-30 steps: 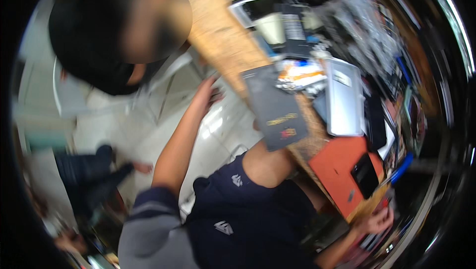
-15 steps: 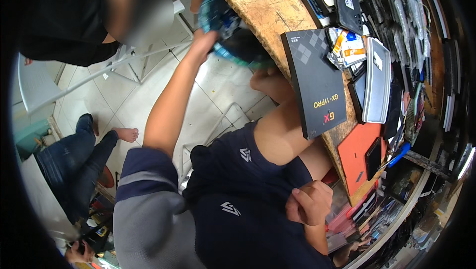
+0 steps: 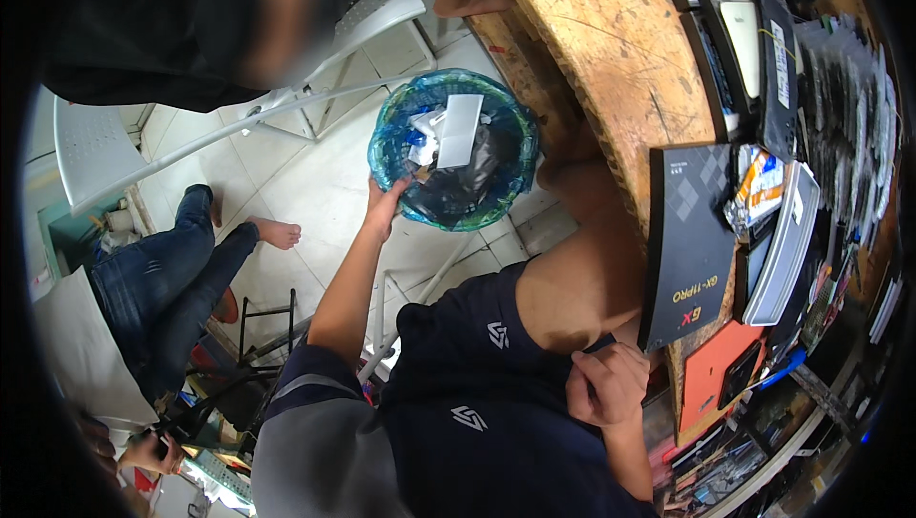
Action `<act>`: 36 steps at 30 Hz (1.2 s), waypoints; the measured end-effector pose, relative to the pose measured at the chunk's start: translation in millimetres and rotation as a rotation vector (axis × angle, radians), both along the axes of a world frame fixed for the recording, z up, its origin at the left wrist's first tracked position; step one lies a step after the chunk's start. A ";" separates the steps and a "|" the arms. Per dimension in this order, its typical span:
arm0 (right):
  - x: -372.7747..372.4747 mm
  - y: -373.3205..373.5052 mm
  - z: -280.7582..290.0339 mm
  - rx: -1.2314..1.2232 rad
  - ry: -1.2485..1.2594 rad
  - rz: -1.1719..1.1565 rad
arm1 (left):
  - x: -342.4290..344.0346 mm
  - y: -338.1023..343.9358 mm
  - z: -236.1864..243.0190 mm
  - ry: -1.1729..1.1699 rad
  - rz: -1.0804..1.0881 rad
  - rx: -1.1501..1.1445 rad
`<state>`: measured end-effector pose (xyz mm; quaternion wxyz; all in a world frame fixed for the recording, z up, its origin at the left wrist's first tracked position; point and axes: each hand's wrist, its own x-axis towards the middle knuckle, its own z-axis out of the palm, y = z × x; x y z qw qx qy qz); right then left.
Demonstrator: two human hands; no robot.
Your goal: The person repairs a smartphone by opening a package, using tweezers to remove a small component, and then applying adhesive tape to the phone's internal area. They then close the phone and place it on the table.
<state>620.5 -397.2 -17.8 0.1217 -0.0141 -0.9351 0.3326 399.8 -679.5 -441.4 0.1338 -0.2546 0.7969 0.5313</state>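
My left hand (image 3: 386, 205) reaches forward and down and grips the near rim of a round blue-green mesh waste basket (image 3: 510, 170) on the tiled floor. The basket has a black liner and holds white paper pieces and scraps. My right hand (image 3: 603, 384) rests in a loose fist over my dark shorts, close to the table's edge, with nothing visible in it. My bare knee (image 3: 582, 279) sits between the two hands.
A worn wooden table (image 3: 592, 51) curves along the right, carrying a black box (image 3: 687, 241), an orange box (image 3: 711, 370) and several devices and packets. Another person in black stands at the top left by a white plastic chair (image 3: 95, 151). A barefoot person in jeans (image 3: 162, 279) sits at left.
The view has tipped down toward the floor, so the whole basket shows. My left hand has closed on its rim. My right hand has come off the table's edge to my lap.
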 end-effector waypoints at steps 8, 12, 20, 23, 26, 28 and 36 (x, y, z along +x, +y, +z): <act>-2.2 -2.0 -23.8 -0.032 -0.027 -0.080 | -79.9 106.5 46.7 -0.033 -0.886 -0.489; -8.0 -1.1 -21.5 -0.045 -0.064 -0.021 | -84.9 105.3 -72.0 -0.132 -0.774 -0.771; 12.4 1.0 -31.0 0.005 -0.155 -0.221 | -97.6 113.1 54.5 -0.115 -1.017 -0.838; 1.9 1.2 -38.4 -0.054 -0.144 -0.180 | -87.9 67.1 130.5 0.009 -1.004 -0.817; -51.1 -4.0 -33.9 -0.043 -0.110 -0.141 | -81.7 34.9 181.0 0.193 -0.902 -0.769; -84.3 -6.9 -44.0 -0.117 -0.337 -0.028 | -70.9 19.5 213.0 0.304 -0.852 -0.762; -178.4 -15.6 -116.3 -0.653 -0.304 -0.141 | -24.6 -25.4 302.0 -0.105 -0.653 0.214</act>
